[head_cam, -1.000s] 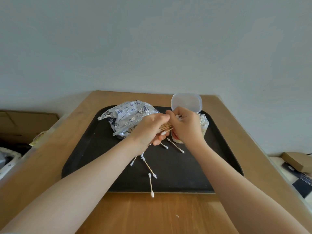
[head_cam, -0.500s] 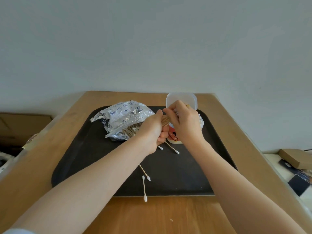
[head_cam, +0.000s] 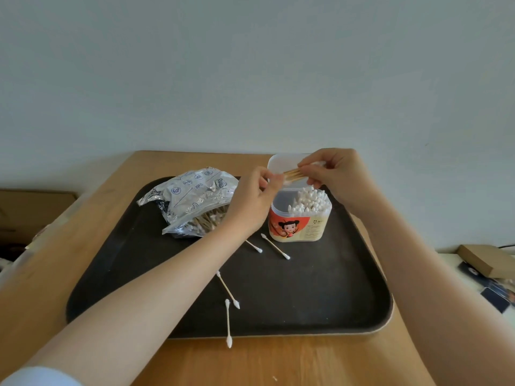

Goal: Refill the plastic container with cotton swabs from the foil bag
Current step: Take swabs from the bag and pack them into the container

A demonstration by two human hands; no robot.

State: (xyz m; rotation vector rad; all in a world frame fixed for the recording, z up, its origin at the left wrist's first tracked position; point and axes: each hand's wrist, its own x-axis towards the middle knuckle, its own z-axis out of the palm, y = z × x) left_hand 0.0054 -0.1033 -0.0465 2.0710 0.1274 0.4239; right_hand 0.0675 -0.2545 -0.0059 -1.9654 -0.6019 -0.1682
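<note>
On tray [head_cam: 320, 302], swabs [head_cam: 293, 174] pinched btwn both hands' fingers [head_cam: 308, 169].

From my feed I see two bare forearms with no rings or watch, and only a pale bluish-white sleeve [head_cam: 41, 376] edge at the left arm's bottom corner.

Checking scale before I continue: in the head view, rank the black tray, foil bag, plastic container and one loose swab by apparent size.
1. Black rectangular tray
2. Crinkled silver foil bag
3. Clear plastic container with cartoon label
4. Loose wooden-stick cotton swab, nearer the camera, yet clearly smallest.
</note>
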